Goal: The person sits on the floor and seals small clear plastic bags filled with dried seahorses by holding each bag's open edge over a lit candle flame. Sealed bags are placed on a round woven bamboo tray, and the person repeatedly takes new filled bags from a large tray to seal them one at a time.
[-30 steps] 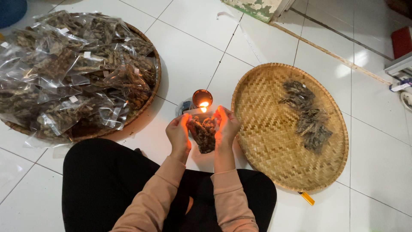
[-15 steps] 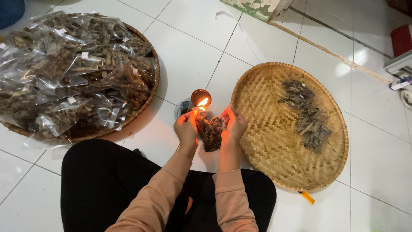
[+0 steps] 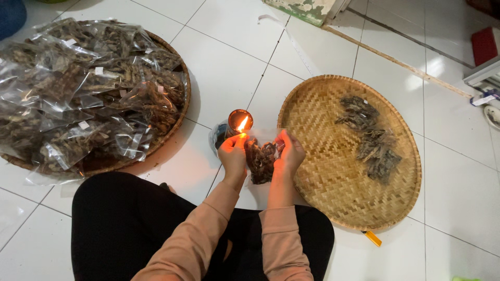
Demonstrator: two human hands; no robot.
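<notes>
The scene was evenly and fairly brightly lit from above. Soft glare was noted on the white floor tiles (image 3: 229,57) and on the clear bags (image 3: 78,99). A warm orange glow was cast by the candle flame (image 3: 242,124) onto the nearby fingers (image 3: 235,144). Focus was sharp; slight edge distortion was observed.

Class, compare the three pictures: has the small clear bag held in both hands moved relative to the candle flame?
Yes. The clear bag, held by the left hand and right hand, has shifted slightly right, so its top left corner now meets the flame of the fixed candle.
</notes>
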